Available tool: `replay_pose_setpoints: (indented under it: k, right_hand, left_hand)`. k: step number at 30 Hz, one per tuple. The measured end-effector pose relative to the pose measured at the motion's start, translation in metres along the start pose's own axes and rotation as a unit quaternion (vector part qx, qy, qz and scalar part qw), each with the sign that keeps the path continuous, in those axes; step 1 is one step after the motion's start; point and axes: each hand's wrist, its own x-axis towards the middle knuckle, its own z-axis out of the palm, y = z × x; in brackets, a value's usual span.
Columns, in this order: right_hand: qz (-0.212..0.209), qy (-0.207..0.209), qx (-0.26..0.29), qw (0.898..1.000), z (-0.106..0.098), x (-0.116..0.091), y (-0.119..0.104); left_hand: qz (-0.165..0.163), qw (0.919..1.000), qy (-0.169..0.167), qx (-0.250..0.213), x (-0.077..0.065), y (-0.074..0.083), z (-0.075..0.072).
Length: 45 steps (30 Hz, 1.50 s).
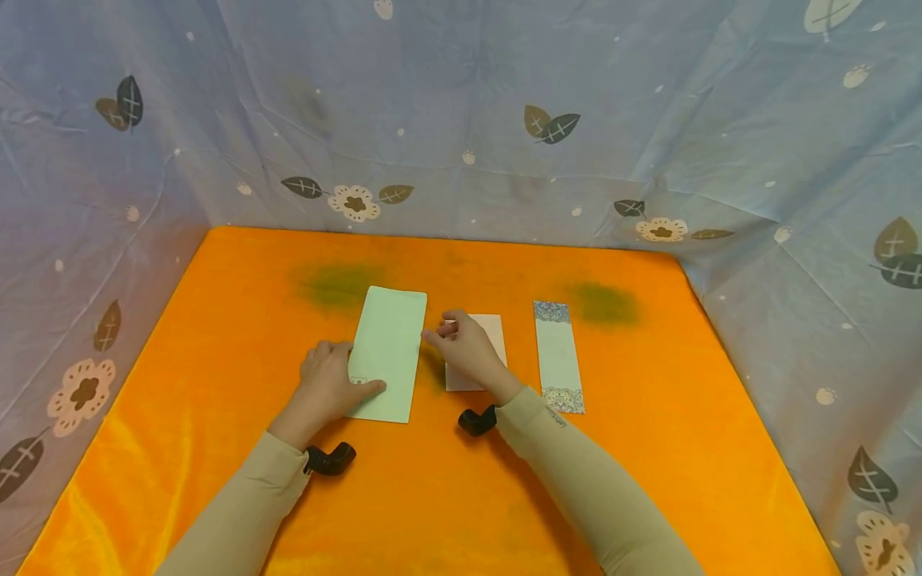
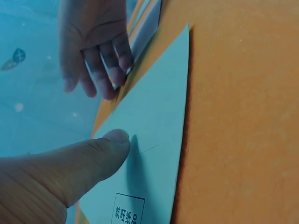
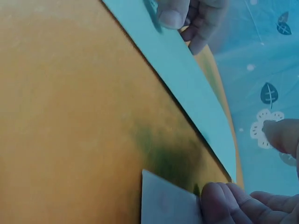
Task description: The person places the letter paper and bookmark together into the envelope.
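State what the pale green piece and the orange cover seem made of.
Pale green piece: probably matte paper or thin card; its edges look thin and crisp, its face dull.

Orange cover: likely velvety fabric with a soft sheen, judging by bright streaks and gentle folds.

The large paper [image 1: 392, 344] is pale mint green, marked with a small boxed stamp [image 2: 128, 212] in dark characters. The small paper [image 1: 493, 330] is pinkish white, and the strip [image 1: 559, 356] is near-white with blue-grey lacy bands [image 1: 551, 312] at both ends. Bright orange covers the surface [image 1: 432, 496], blotched with dark green. The curtain [image 1: 461, 64] is grey-blue (the wrist views tint it a stronger blue), printed with dark and brown leaves [image 1: 558, 128], cream flowers [image 1: 354, 203] and pale spots [image 1: 469, 158]. Both sleeves [image 1: 583, 472] are beige.
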Motion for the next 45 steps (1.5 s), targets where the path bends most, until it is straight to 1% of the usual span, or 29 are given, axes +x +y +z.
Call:
replay_pose_setpoints:
  k: [4,7,11,14,20,27,32,36,42,45]
  right_hand:
    - [0.011,-0.012,0.003,1.000,0.004,0.004,-0.002]
    - [0.019,-0.014,-0.002,1.000,0.006,0.006,-0.003]
    - [0.035,-0.017,-0.001,0.999,0.008,0.009,-0.004]
    - [0.043,-0.021,0.014,0.999,0.010,0.011,-0.005]
    - [0.045,-0.024,0.033,0.998,0.015,0.012,-0.006]
    - [0.044,-0.018,0.018,0.999,0.018,0.011,-0.007]
    - [0.043,-0.014,0.016,0.999,0.018,0.009,-0.009]
    - [0.034,-0.008,0.012,0.999,0.014,0.008,-0.010]
    - [0.024,-0.002,0.010,1.000,0.004,0.006,-0.012]
    - [0.018,0.002,0.005,1.000,-0.001,0.005,-0.010]
  left_hand:
    - [0.001,1.0000,0.004,0.009,0.002,0.000,0.001]
    - [0.002,0.9999,0.008,0.010,0.003,-0.001,0.001]
    - [0.006,0.9999,0.011,0.006,0.004,-0.001,0.000]
    - [0.007,0.9999,0.008,-0.002,0.006,-0.002,-0.001]
    - [0.009,0.9999,-0.003,-0.013,0.006,-0.002,-0.001]
    - [0.013,0.9995,-0.009,-0.027,0.006,-0.004,0.000]
    - [0.016,0.9989,-0.009,-0.044,0.003,-0.002,-0.002]
    - [0.007,0.9975,-0.010,-0.069,0.001,0.001,-0.004]
    - [-0.013,0.9912,-0.041,-0.125,-0.001,0.005,-0.008]
    - [-0.019,0.9885,-0.053,-0.140,-0.002,0.008,-0.009]
